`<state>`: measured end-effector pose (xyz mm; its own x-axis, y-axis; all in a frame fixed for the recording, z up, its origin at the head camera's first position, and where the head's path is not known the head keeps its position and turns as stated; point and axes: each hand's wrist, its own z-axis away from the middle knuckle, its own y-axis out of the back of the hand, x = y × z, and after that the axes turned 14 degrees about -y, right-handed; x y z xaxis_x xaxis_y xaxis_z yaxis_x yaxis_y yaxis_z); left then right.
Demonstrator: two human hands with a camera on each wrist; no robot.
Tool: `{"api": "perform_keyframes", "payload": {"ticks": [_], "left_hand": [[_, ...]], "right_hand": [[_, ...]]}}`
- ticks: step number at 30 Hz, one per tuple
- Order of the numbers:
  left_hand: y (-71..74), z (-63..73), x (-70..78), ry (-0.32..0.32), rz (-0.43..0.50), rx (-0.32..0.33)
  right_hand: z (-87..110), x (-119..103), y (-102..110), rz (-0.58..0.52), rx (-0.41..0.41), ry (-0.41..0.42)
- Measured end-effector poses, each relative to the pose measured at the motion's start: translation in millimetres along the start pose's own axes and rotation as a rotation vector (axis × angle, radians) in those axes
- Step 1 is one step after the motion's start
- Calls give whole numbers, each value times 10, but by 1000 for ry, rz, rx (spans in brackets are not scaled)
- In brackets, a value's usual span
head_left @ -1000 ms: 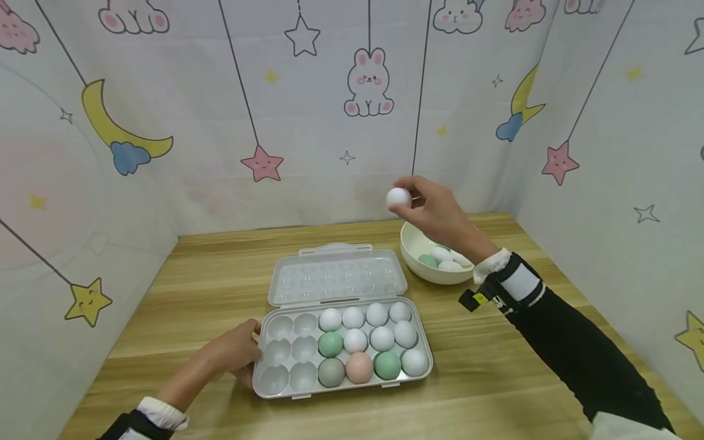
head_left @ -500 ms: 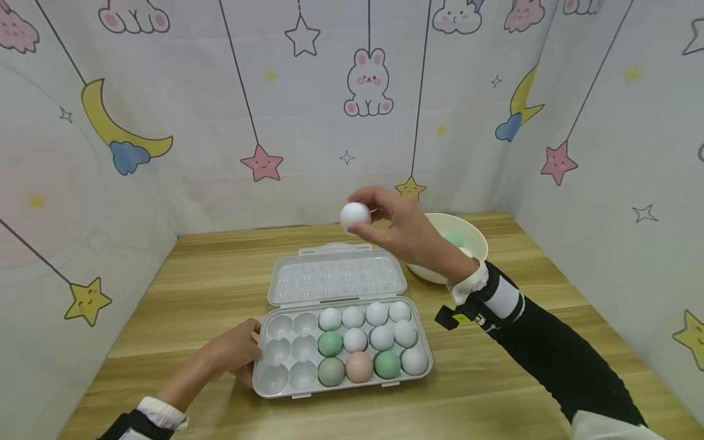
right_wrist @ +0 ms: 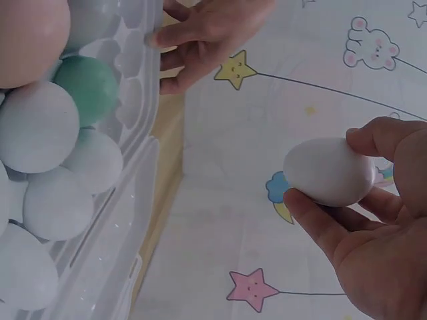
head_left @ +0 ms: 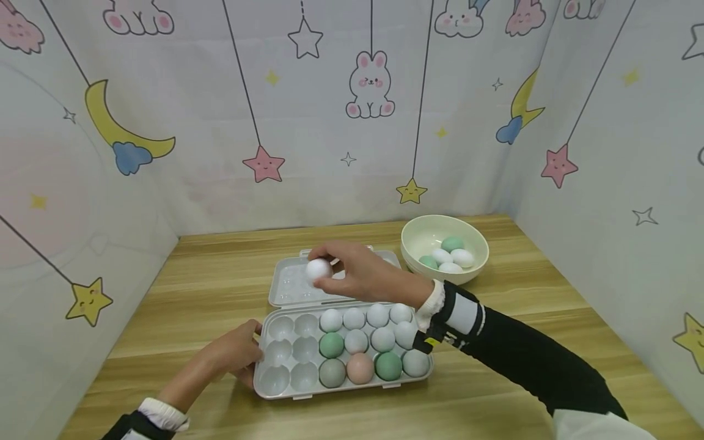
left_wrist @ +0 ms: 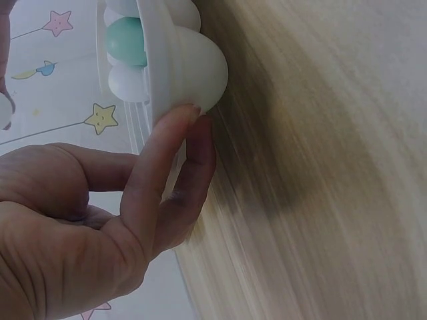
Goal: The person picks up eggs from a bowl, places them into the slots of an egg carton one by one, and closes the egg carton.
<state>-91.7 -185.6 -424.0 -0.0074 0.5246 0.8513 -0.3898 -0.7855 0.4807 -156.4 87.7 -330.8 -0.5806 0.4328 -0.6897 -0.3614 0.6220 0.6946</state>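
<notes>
My right hand (head_left: 363, 272) pinches a white egg (head_left: 318, 271) between thumb and fingers, held up over the raised clear lid (head_left: 286, 284) of an egg tray. The same egg (right_wrist: 330, 170) shows whole in the right wrist view, clear of the tray. My left hand (head_left: 233, 351) grips the left end of the egg tray (head_left: 264, 391); in the left wrist view its bent fingers (left_wrist: 157, 160) touch the rim and the rounded cup below. White, green, grey and pink eggs fill the tray's columns from the middle to the right. The two left columns hold no eggs.
Behind the tray to the right stands a cream bowl (head_left: 475, 244) with several white and green eggs. Everything rests on a wood-grain table (head_left: 209, 275), with a patterned cloth (head_left: 319, 201) hanging behind and at both sides.
My right hand has carried the white egg left and down, from near the bowl to over the lid, uncovering the bowl. The left hand stays at the tray's end.
</notes>
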Motion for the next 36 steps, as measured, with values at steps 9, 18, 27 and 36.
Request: {"api": "perform_keyframes", "payload": {"ticks": [9,18,27,36], "left_hand": [[6,5,19,4,8,-6],[19,-13,12,22,-6,-11],[10,-7,6,19,-1,-1],[14,3,-16,6,8,-2]], "right_hand": [[-114,181,-350,112,-177,-118],[-201,392,-581,202,-240,-150],[-218,474,-699,281,-266,-120],[-212,486,-784,327,-282,-137]]}}
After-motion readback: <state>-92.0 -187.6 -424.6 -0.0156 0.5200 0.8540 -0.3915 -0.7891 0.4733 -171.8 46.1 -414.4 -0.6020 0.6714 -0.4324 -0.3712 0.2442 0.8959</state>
